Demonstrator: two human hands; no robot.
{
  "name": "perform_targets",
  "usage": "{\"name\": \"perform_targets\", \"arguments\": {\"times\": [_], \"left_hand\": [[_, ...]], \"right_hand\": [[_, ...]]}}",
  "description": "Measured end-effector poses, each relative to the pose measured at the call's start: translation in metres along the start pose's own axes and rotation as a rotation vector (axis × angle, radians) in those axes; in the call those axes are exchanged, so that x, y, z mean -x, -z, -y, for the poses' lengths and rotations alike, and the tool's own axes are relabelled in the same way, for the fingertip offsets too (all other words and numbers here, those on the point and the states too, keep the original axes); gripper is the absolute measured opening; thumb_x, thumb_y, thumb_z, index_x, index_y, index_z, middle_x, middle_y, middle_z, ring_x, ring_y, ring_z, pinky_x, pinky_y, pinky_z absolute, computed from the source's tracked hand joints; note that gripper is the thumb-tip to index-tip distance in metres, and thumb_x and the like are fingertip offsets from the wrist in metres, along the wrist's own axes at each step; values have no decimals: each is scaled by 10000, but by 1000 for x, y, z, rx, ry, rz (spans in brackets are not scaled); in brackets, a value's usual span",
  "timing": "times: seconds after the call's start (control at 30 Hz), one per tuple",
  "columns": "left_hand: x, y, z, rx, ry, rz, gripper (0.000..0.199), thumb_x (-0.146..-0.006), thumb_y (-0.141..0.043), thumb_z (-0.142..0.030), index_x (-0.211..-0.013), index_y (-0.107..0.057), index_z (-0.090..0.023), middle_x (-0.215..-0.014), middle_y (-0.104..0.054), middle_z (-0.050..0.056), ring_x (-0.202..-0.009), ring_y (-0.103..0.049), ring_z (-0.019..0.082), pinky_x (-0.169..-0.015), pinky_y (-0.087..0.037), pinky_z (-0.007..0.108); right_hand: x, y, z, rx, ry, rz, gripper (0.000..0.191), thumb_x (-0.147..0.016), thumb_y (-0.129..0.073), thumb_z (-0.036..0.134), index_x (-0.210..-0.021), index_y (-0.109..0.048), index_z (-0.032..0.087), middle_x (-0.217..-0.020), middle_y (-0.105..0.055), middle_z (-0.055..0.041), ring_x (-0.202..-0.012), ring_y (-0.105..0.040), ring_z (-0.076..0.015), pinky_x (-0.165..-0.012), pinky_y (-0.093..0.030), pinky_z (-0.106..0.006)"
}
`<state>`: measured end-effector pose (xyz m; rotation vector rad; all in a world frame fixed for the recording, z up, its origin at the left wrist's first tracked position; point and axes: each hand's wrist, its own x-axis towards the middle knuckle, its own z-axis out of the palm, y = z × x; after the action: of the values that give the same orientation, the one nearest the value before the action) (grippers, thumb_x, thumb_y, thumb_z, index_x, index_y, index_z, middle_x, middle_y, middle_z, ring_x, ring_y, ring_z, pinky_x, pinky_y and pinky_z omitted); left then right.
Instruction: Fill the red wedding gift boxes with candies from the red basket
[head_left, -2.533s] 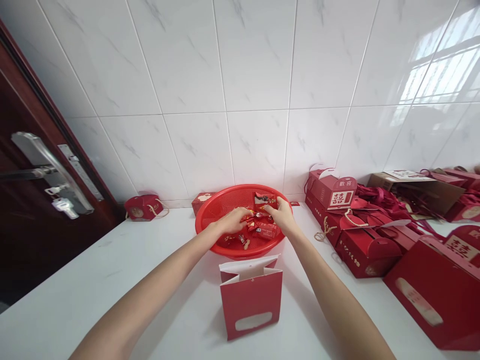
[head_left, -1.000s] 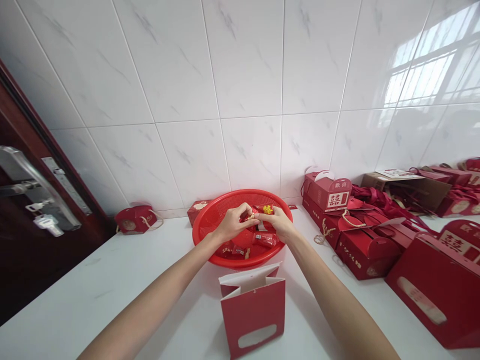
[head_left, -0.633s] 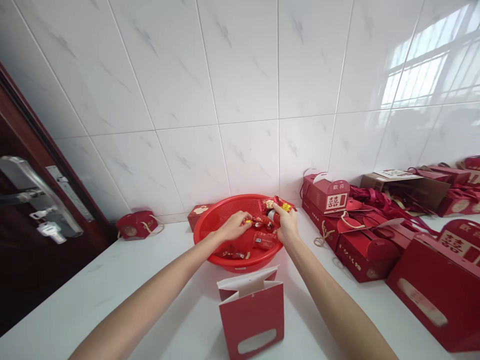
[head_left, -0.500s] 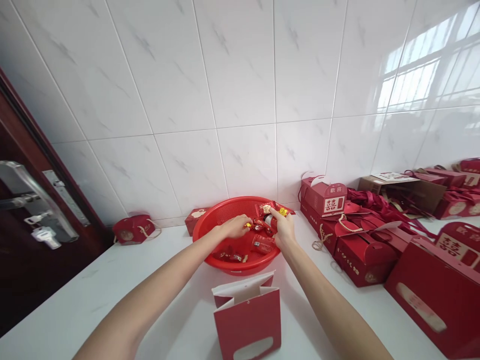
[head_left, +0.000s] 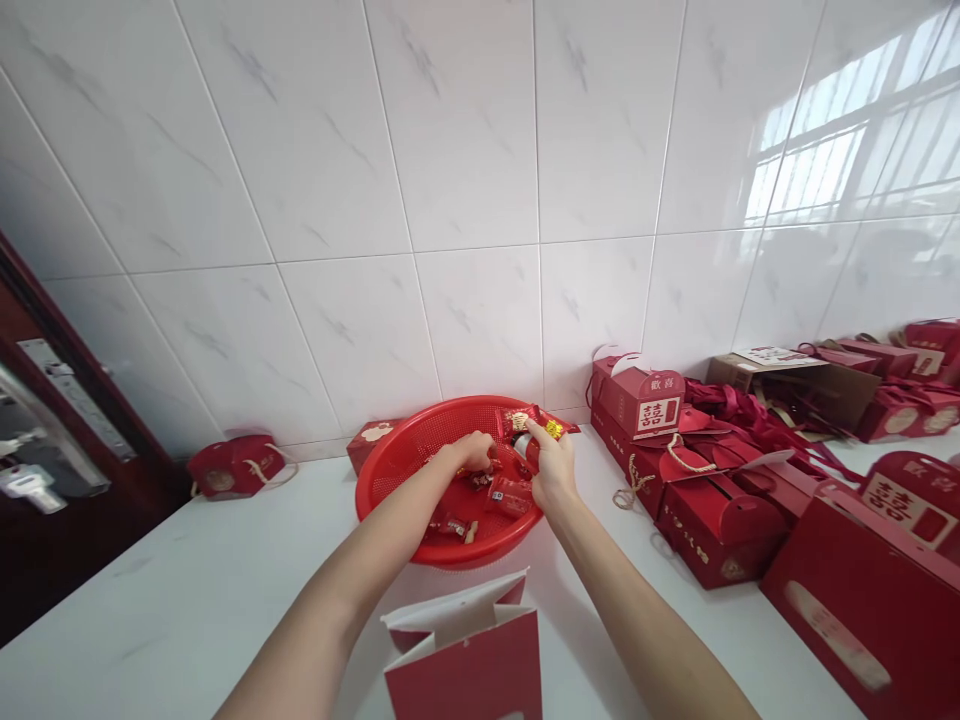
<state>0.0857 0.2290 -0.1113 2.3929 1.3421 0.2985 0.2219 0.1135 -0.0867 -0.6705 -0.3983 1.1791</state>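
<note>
A red plastic basket [head_left: 382,460] holds several red-wrapped candies, among them a red packet [head_left: 510,497] and a small wrapped candy [head_left: 452,528]. Inside it, my left hand [head_left: 474,452] reaches down with its fingers bent together among the wrappers; what they pinch is partly hidden. At the basket's right side my right hand [head_left: 553,465] is closed on red candy packets [head_left: 517,420], one with gold print, and a piece with a pale end. In front of the basket a red paper bag [head_left: 469,670] stands upright, its white-lined mouth open.
Red gift boxes [head_left: 724,525] with rope handles crowd the right side, with an open cardboard box [head_left: 795,385] behind. A small red box [head_left: 236,467] sits at the left, another box [head_left: 364,445] behind the basket. A tiled wall [head_left: 487,320] backs the white table; a door with keys [head_left: 34,490] is left.
The view has shifted, so the bag and basket appear further left and lower. My left hand has dipped deeper among the candies, while my right hand keeps its packets.
</note>
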Motion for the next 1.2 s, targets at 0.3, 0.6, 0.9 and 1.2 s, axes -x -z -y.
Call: {"name": "perform_targets", "arguments": {"times": [0.3, 0.6, 0.9, 1.2], "left_hand": [[42, 49, -16, 106, -40, -63, 201, -549, -751, -254, -747, -765, -223, -676, -717, -14, -658, -648, 196, -600, -481, 266], [105, 34, -37, 573, -150, -518, 374, -737, -740, -440, -1007, -734, -182, -1066, -762, 90, -994, -700, 259, -898, -555, 403], [114, 19, -40, 551, -158, -557, 299, -728, -737, -381, -958, -758, -193, -1094, -700, 89, -981, -675, 236, -900, -553, 392], [144, 22, -59, 582, -178, -591, 291, -761, -730, -361, -1005, -725, -204, -1050, -692, 65, -841, -671, 191, -811, -585, 354]], "right_hand": [[1, 3, 0, 89, 30, 39, 319, -550, -778, 311, -789, -594, 207, -706, -687, 12, -605, -616, -157, -552, -489, -282], [11, 2, -5, 230, 88, 189, 289, -586, -749, 327, -774, -564, 207, -635, -630, 30, -551, -535, -126, -542, -439, -267], [18, 3, -5, 357, 98, 342, 372, -629, -828, 437, -792, -615, 179, -805, -698, -27, -763, -633, -181, -714, -506, -301], [34, -5, 19, 430, 95, 618, 382, -639, -865, 368, -905, -666, 179, -822, -721, -24, -753, -662, -186, -669, -533, -283]]}}
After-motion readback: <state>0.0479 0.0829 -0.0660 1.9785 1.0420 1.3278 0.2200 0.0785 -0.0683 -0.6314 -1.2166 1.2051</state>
